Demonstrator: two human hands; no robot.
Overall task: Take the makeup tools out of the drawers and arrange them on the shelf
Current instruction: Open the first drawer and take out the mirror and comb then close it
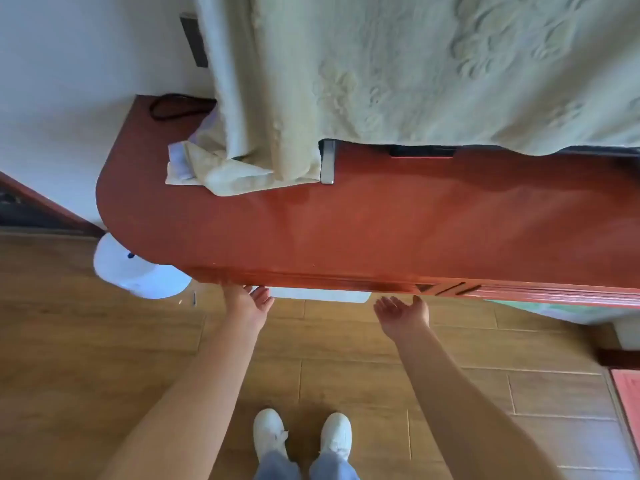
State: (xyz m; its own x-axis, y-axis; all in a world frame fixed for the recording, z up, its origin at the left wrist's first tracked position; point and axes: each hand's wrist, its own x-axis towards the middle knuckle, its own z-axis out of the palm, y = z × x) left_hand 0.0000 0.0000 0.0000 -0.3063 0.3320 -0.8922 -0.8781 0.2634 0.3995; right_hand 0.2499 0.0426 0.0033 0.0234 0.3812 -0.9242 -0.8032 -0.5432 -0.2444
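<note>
I look straight down at a red-brown wooden dressing table (346, 230) with a rounded left end. Both my hands reach under its front edge, palms up. My left hand (251, 301) has its fingertips tucked beneath the edge, fingers apart, holding nothing. My right hand (403, 311) is just below the edge, open and empty. Between them a white flat panel (318, 294) shows under the tabletop. No makeup tools are visible, and the drawer fronts are hidden beneath the top.
A pale green embossed cloth (415, 71) hangs over the back of the table, its corner piled on the top. A black cord (173, 105) lies at the back left. A white bin (138, 275) stands on the wooden floor by the left end.
</note>
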